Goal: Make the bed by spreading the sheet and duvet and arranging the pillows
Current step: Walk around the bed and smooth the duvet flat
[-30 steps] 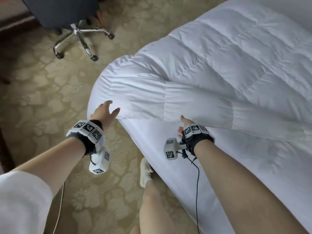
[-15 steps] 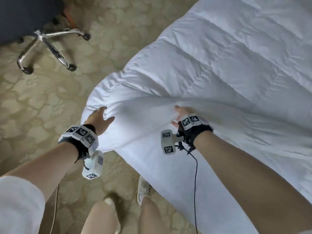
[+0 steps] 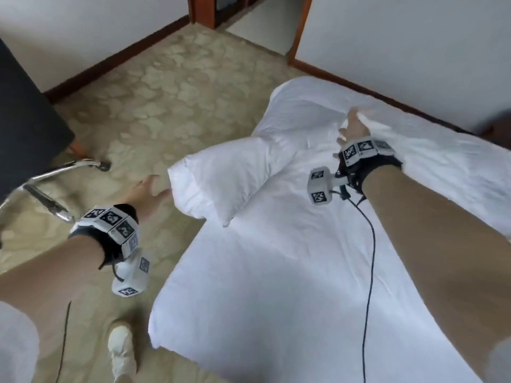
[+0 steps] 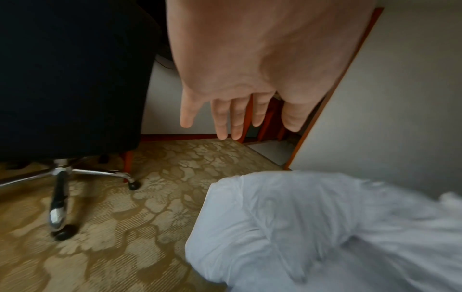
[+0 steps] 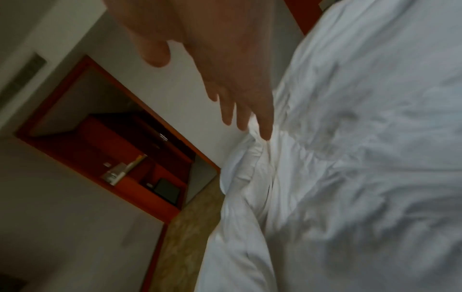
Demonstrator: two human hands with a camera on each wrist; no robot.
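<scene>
The white duvet lies bunched across the far part of the bed, and one puffy corner is folded back toward me. The white sheet on the near part of the mattress is bare. My left hand hovers just left of that corner with straight, spread fingers and holds nothing; the left wrist view shows the left hand above the duvet. My right hand reaches out flat over the duvet. In the right wrist view the fingertips of the right hand brush a fold of the duvet.
A black office chair with a chrome wheeled base stands on the patterned carpet left of the bed. A wall with a wooden skirting runs behind the bed. A wood-framed doorway lies ahead. My shoe is by the bed corner.
Both hands held the duvet's near edge; they have flung it up the bed and let go. The sheet is now bare, and my view has lifted toward the far wall.
</scene>
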